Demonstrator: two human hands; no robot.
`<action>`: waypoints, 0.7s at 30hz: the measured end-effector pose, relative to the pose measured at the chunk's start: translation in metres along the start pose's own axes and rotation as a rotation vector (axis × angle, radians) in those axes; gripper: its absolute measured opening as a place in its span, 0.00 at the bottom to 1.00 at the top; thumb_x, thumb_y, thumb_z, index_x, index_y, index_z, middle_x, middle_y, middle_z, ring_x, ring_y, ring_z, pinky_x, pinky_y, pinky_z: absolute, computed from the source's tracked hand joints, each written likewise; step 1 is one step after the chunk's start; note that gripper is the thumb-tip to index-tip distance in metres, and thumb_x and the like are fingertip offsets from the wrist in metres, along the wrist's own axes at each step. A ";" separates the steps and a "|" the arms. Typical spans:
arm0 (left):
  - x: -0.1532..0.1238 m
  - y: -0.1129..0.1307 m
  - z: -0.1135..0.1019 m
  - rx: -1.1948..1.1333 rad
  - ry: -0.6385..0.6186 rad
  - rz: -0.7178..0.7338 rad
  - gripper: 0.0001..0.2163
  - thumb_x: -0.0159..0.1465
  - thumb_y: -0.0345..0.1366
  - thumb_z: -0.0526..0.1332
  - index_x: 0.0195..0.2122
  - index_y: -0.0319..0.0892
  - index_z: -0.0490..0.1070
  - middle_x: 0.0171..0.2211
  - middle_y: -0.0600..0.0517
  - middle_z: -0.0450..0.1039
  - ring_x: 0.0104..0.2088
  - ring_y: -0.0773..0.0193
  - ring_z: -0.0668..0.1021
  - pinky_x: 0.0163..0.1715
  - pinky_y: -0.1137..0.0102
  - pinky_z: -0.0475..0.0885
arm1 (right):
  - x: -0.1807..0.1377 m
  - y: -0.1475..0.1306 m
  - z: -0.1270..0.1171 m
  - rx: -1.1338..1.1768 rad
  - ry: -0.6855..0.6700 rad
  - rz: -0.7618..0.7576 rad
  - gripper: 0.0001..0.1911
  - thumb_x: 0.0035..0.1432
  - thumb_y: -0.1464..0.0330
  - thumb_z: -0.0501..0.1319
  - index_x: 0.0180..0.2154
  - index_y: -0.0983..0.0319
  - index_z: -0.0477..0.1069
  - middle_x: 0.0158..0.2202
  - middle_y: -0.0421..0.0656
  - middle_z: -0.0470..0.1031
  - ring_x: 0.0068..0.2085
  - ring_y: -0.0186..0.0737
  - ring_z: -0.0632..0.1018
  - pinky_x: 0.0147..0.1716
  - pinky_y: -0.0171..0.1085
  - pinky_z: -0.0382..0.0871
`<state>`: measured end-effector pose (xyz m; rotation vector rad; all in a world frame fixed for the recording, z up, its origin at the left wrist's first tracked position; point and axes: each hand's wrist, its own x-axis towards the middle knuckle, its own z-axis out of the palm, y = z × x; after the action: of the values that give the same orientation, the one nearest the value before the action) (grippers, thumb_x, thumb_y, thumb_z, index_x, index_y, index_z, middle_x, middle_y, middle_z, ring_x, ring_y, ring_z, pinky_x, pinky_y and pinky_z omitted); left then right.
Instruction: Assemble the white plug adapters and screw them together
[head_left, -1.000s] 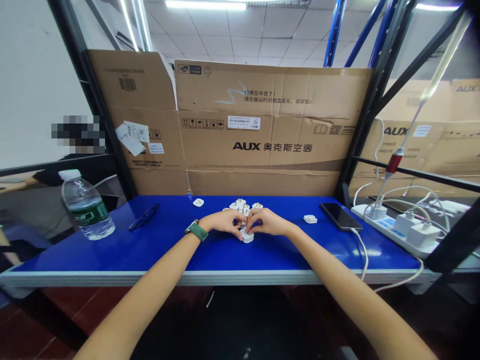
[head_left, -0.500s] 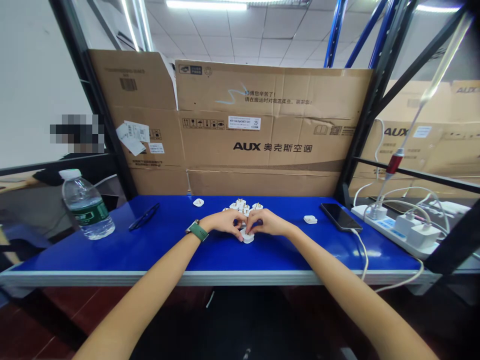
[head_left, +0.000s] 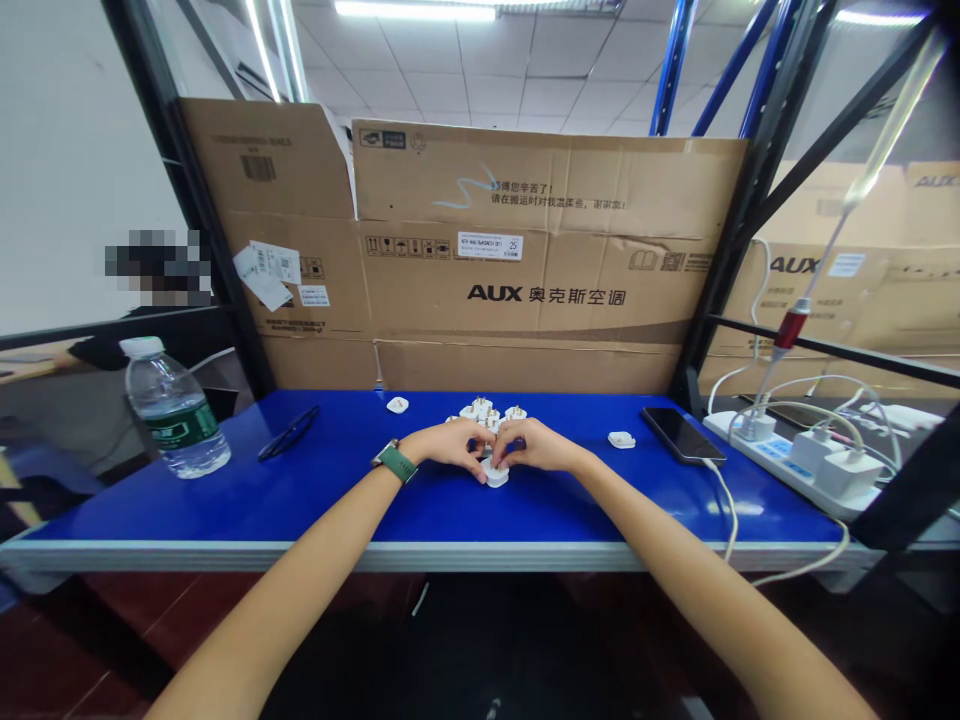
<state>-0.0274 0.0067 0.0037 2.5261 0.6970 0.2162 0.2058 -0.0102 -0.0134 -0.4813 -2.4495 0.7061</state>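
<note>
Near the middle of the blue table, my left hand (head_left: 454, 443) and my right hand (head_left: 531, 443) meet over a white plug piece (head_left: 496, 477). Thumb and fingers of the left hand close on its left side. My right fingertips pinch together at its top; whatever small part lies under them is hidden. Just behind the hands sits a cluster of white plugs (head_left: 478, 406) with metal pins pointing up, partly covered by the fingers. One more white plug (head_left: 515, 412) stands at the cluster's right.
A loose white plug piece (head_left: 397, 405) lies left, another white piece (head_left: 621, 439) right. Glasses (head_left: 289, 433) and a water bottle (head_left: 174, 410) are at far left. A phone (head_left: 681, 434) with a cable and a power strip (head_left: 795, 462) are right. Cardboard (head_left: 540, 350) closes the back.
</note>
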 end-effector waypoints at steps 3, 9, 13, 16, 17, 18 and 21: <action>0.000 0.001 0.000 -0.004 0.002 -0.005 0.20 0.51 0.49 0.73 0.39 0.40 0.77 0.24 0.58 0.65 0.26 0.69 0.67 0.27 0.74 0.56 | 0.000 -0.001 0.000 0.016 -0.002 -0.002 0.06 0.57 0.66 0.69 0.36 0.61 0.82 0.37 0.44 0.80 0.42 0.41 0.78 0.46 0.38 0.70; 0.000 0.002 0.000 -0.022 0.000 -0.004 0.20 0.51 0.49 0.73 0.39 0.40 0.77 0.24 0.58 0.65 0.26 0.69 0.67 0.27 0.74 0.55 | 0.000 -0.002 -0.001 0.019 -0.014 0.021 0.06 0.56 0.66 0.69 0.36 0.62 0.81 0.37 0.44 0.80 0.40 0.40 0.78 0.45 0.37 0.70; -0.001 0.004 -0.001 -0.008 0.002 -0.017 0.20 0.51 0.49 0.73 0.38 0.40 0.77 0.24 0.58 0.65 0.26 0.69 0.67 0.27 0.74 0.56 | -0.001 -0.004 -0.003 0.000 -0.014 0.020 0.07 0.56 0.66 0.70 0.37 0.62 0.81 0.37 0.44 0.80 0.40 0.40 0.78 0.44 0.37 0.70; -0.001 0.004 -0.001 0.013 0.009 -0.017 0.20 0.52 0.48 0.73 0.39 0.40 0.77 0.25 0.58 0.67 0.26 0.69 0.68 0.27 0.74 0.56 | -0.003 -0.007 -0.005 -0.045 -0.008 0.008 0.08 0.57 0.65 0.70 0.38 0.62 0.81 0.37 0.44 0.80 0.40 0.40 0.78 0.43 0.36 0.69; -0.001 0.004 -0.001 0.018 0.007 -0.013 0.20 0.52 0.48 0.73 0.40 0.40 0.77 0.25 0.58 0.67 0.26 0.69 0.68 0.27 0.74 0.57 | -0.003 -0.009 -0.006 -0.067 -0.008 -0.004 0.08 0.57 0.66 0.70 0.39 0.61 0.81 0.36 0.44 0.80 0.40 0.40 0.78 0.43 0.36 0.69; -0.001 0.004 0.000 0.021 0.005 -0.009 0.19 0.53 0.48 0.73 0.40 0.41 0.78 0.25 0.58 0.67 0.26 0.69 0.68 0.27 0.74 0.57 | -0.003 -0.010 -0.007 -0.093 -0.011 -0.016 0.07 0.57 0.66 0.69 0.39 0.61 0.82 0.36 0.44 0.79 0.39 0.40 0.78 0.43 0.36 0.69; 0.000 0.004 0.000 0.029 0.001 0.000 0.19 0.53 0.48 0.73 0.41 0.41 0.78 0.25 0.58 0.67 0.26 0.69 0.68 0.27 0.74 0.57 | -0.004 -0.016 -0.009 -0.182 -0.028 -0.051 0.06 0.59 0.68 0.68 0.40 0.60 0.82 0.37 0.44 0.78 0.40 0.40 0.77 0.44 0.36 0.68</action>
<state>-0.0258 0.0037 0.0059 2.5536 0.7057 0.2086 0.2115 -0.0215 0.0002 -0.4790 -2.5554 0.4737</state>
